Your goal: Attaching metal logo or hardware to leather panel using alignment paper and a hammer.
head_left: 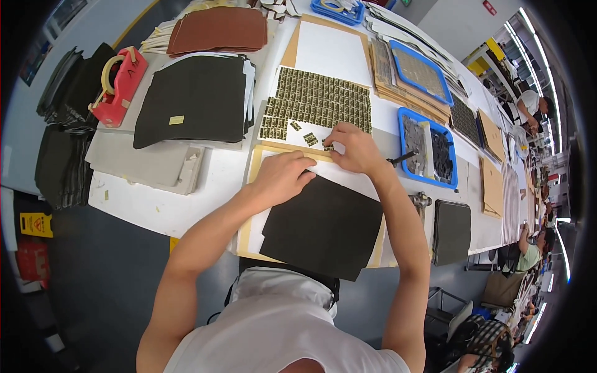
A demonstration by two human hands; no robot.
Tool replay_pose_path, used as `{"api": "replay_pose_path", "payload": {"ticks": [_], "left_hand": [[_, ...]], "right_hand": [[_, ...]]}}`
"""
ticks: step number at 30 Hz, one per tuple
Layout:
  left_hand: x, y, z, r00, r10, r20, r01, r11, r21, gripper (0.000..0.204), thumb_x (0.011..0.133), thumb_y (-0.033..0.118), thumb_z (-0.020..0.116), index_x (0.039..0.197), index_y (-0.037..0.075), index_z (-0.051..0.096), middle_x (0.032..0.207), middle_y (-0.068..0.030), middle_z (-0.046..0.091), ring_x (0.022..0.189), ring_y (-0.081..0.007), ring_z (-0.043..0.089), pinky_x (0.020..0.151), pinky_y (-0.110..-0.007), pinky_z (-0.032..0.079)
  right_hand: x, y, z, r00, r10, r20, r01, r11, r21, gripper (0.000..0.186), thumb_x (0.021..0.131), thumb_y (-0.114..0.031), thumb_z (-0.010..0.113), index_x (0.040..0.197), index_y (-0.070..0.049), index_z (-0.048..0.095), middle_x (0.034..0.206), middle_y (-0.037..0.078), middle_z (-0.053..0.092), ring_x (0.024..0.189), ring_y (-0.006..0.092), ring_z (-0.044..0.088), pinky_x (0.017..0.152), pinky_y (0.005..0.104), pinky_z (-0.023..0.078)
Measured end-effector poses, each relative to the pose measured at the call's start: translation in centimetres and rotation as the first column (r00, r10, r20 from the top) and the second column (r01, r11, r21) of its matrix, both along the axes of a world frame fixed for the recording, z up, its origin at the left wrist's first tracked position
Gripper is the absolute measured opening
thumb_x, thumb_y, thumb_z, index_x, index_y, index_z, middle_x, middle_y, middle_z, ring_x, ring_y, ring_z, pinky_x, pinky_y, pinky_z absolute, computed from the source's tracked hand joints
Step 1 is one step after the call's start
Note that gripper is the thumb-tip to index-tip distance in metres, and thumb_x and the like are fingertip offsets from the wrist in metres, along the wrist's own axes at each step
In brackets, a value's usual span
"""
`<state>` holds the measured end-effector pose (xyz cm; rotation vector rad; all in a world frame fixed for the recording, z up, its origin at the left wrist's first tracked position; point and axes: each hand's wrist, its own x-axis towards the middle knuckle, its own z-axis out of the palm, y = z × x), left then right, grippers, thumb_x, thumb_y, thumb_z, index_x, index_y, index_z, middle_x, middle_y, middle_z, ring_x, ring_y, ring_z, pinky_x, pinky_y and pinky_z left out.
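My right hand (353,149) reaches over the near edge of a sheet of small dark-and-gold pieces (320,96). Its thumb and fingers are pinched at one small dark-and-gold piece (327,143), partly covered by the fingertips. Beside it, a few loose pieces (310,138) lie at angles on the white backing. To the left, my left hand (283,178) rests with bent fingers at the top edge of a black sheet (323,227); its thumb is apart from the fingers, and I see nothing held. That sheet lies on a pale board (252,239) in front of me.
At left, black sheets (193,99) are stacked near a red tape dispenser (121,87); brown sheets (217,30) lie behind. On the right stand a blue tray (457,168) of dark pieces, a metal fitting (421,199) and another dark stack (452,230). Other people work farther right.
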<state>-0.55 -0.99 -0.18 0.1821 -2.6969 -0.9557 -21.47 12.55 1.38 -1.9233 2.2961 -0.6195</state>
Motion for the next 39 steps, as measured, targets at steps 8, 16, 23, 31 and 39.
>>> {"api": "replay_pose_path", "payload": {"ticks": [8,16,23,31,39], "left_hand": [[0.0,0.0,-0.1,1.000,-0.006,0.015,0.006,1.000,-0.005,0.024,0.092,0.024,0.072,0.112,0.010,0.075,0.098,-0.0100,0.071,0.091,-0.0329,0.069,0.079,-0.044,0.055],[0.0,0.2,0.1,1.000,-0.007,0.004,0.008,0.999,-0.036,0.022,0.091,0.022,0.071,0.109,0.008,0.074,0.095,-0.0095,0.069,0.090,-0.0319,0.070,0.075,-0.045,0.055],[0.1,0.1,-0.1,1.000,-0.010,-0.013,0.009,0.999,-0.049,0.022,0.092,0.021,0.071,0.109,0.008,0.074,0.096,-0.0092,0.069,0.090,-0.0320,0.070,0.075,-0.045,0.055],[-1.1,1.2,-0.9,0.996,0.009,-0.089,-0.024,0.986,-0.162,0.037,0.098,0.029,0.065,0.128,0.006,0.067,0.078,-0.0123,0.071,0.074,-0.0329,0.070,0.064,-0.046,0.054],[-3.1,1.6,-0.6,1.000,-0.017,0.000,0.016,0.952,-0.307,0.050,0.101,0.038,0.060,0.128,-0.003,0.065,0.056,-0.0119,0.064,0.053,-0.0309,0.066,0.051,-0.042,0.050]], "right_hand": [[0.3,0.0,0.5,0.998,-0.016,-0.054,0.020,0.998,0.065,0.019,0.077,-0.010,0.069,0.095,-0.012,0.074,0.097,0.006,0.066,0.098,0.0285,0.067,0.079,0.0424,0.058],[0.3,-0.1,0.6,0.998,-0.008,-0.066,0.014,0.997,0.078,0.020,0.077,-0.009,0.068,0.096,-0.011,0.074,0.095,0.007,0.066,0.095,0.0298,0.067,0.077,0.0428,0.057],[0.3,-0.4,0.9,0.994,-0.002,-0.105,0.016,0.991,0.132,0.019,0.078,-0.010,0.067,0.096,-0.010,0.075,0.090,0.007,0.068,0.093,0.0296,0.068,0.077,0.0428,0.057],[-0.6,-1.1,-0.6,0.966,-0.174,0.190,0.173,0.985,0.021,0.018,0.080,-0.011,0.070,0.096,-0.006,0.076,0.091,0.011,0.071,0.079,0.0253,0.071,0.075,0.0383,0.058],[-0.7,-2.2,0.1,0.937,-0.308,0.167,0.263,0.933,0.246,0.017,0.079,-0.016,0.072,0.091,-0.005,0.077,0.086,0.012,0.075,0.079,0.0268,0.073,0.076,0.0374,0.058]]}}
